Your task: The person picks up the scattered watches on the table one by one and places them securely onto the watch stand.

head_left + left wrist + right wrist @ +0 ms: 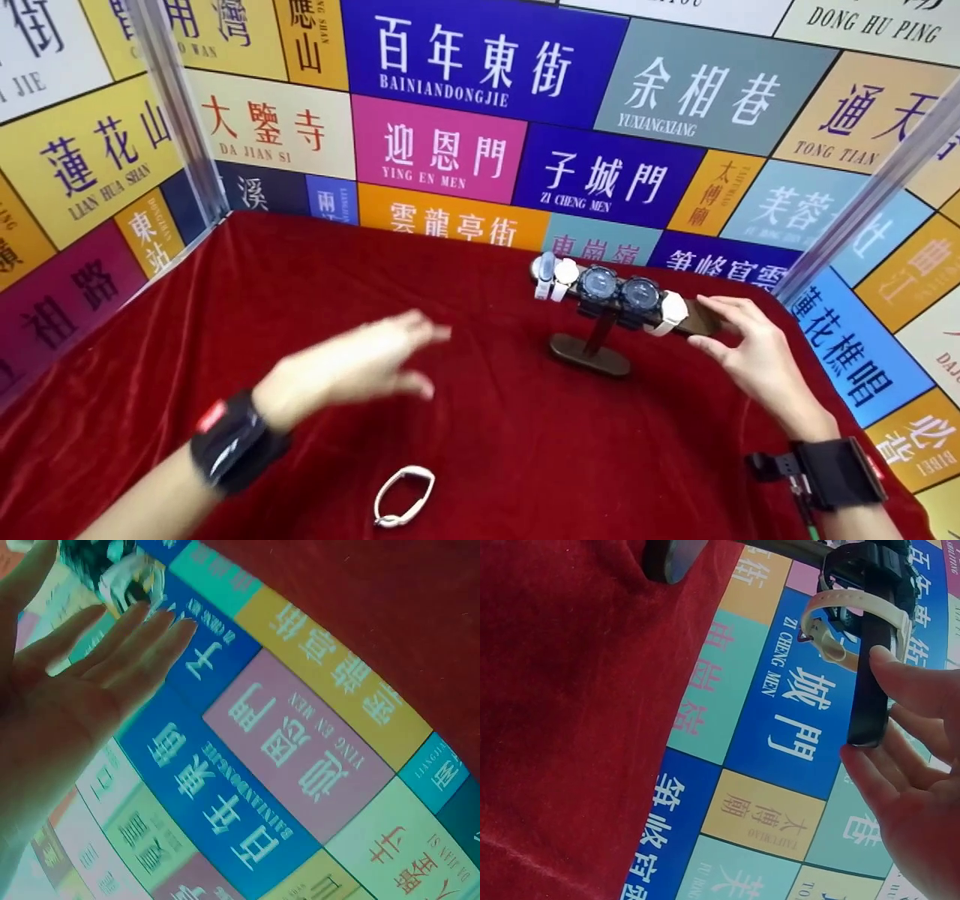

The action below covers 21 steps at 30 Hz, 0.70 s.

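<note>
The watch stand [600, 330] sits on the red cloth [300, 300] near the back wall, carrying four watches. Your right hand [750, 349] is at its right end, fingers relaxed and spread, thumb and fingertips beside the bar. Your left hand [352, 367] hovers flat and empty, above a loose white watch [405, 495].

wall panels [442, 146] "YING EN MEN", "BAINIANDONGJIE"
</note>
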Motion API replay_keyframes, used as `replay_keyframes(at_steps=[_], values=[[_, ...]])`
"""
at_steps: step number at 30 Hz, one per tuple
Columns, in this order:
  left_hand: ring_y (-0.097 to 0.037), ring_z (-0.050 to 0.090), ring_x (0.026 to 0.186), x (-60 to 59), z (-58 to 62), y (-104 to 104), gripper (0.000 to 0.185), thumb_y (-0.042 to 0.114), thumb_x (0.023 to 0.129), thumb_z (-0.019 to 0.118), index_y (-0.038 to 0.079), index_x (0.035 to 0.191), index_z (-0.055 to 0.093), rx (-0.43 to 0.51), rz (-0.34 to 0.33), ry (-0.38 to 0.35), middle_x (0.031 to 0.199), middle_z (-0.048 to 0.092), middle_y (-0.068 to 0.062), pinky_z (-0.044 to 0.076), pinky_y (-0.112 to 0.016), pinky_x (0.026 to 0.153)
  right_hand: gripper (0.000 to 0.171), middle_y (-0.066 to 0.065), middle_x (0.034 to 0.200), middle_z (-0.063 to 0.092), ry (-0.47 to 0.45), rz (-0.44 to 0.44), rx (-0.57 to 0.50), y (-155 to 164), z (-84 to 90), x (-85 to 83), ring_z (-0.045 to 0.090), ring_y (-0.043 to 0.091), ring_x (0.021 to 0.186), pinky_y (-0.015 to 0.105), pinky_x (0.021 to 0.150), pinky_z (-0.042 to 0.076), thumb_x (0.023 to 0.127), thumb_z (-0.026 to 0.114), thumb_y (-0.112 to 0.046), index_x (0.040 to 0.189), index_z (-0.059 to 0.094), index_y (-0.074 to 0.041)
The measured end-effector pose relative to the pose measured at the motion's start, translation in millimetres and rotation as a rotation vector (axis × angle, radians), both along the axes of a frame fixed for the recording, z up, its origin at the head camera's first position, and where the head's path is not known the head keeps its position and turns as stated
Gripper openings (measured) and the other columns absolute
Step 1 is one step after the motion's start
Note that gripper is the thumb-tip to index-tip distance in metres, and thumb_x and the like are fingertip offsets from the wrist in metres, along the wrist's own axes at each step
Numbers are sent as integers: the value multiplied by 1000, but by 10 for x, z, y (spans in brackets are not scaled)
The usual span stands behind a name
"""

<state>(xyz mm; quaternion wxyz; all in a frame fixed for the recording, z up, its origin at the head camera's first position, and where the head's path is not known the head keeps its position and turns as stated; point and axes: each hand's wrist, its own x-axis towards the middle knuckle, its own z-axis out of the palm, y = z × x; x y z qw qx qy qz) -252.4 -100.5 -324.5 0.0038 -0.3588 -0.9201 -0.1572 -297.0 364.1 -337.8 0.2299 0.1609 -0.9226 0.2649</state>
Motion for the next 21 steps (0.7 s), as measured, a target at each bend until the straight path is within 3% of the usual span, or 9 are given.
replay_keyframes(at_steps=[2,6,10,16,21], values=[[-19,53,112,150,-121,-2,65,42,78,68,14,133,48,-47,-19,-6,122,53,-7,50,-36,89,61,9,124,53,8,7,7,-17,26,31,59,29,100,-6,81,34,73,76,-12,129,54,-17],[-15,55,107,407,-367,54,69,42,74,71,20,135,45,-84,-90,-64,121,51,-3,53,-33,81,69,10,129,51,79,9,29,-92,58,144,54,9,107,-6,83,31,69,79,-9,132,51,-20],[-14,57,104,588,-533,113,77,41,66,78,29,135,44,-141,-173,-117,126,48,1,52,-30,79,74,9,133,48,125,18,49,-168,60,351,48,8,110,-4,88,28,67,80,-6,133,49,-19],[-8,55,99,665,-638,95,77,32,60,83,33,130,49,-245,-245,-108,117,51,9,50,-24,77,74,12,134,47,165,148,122,-323,-38,688,44,17,123,3,102,25,64,81,-4,131,51,-13],[-6,54,96,669,-675,72,65,29,62,82,28,122,58,-234,-260,-104,105,54,11,49,-19,75,70,7,130,50,115,264,175,-477,-218,934,47,15,120,5,103,27,65,80,-7,129,53,-12]])
